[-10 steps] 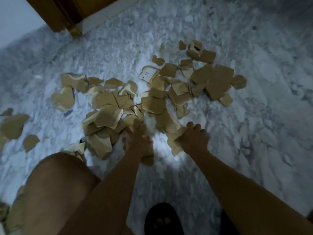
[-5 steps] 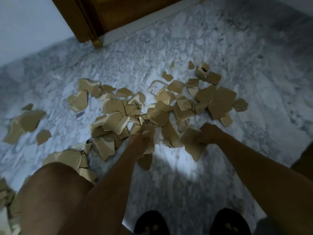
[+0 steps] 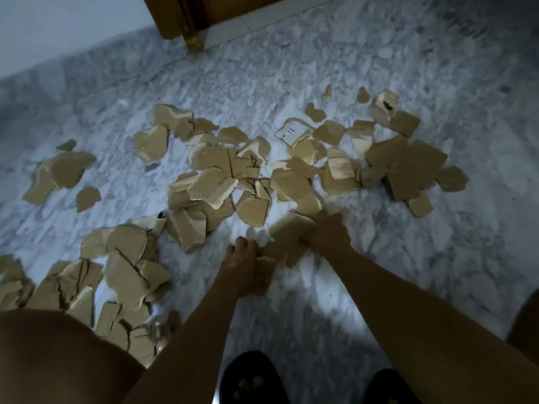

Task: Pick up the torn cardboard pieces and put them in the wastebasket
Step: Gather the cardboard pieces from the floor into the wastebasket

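Several torn brown cardboard pieces (image 3: 213,185) lie scattered over the marble floor (image 3: 437,243). My right hand (image 3: 328,233) grips a cardboard piece (image 3: 287,228) lifted just off the floor at the near edge of the pile. My left hand (image 3: 248,266) is lower and nearer, its fingers curled round a smaller scrap of cardboard (image 3: 267,260) beside the right hand's piece. One scrap with a white label (image 3: 293,132) lies farther back. No wastebasket is in view.
A wooden door frame (image 3: 186,21) and a white wall (image 3: 58,30) stand at the back. My bare knee (image 3: 58,360) fills the lower left, over more scraps (image 3: 125,272). Two black slippers (image 3: 250,380) are on the floor below my arms.
Both hands have pulled back from the pile toward me, each with cardboard in it. The view has tilted, so more scraps show at the lower left.
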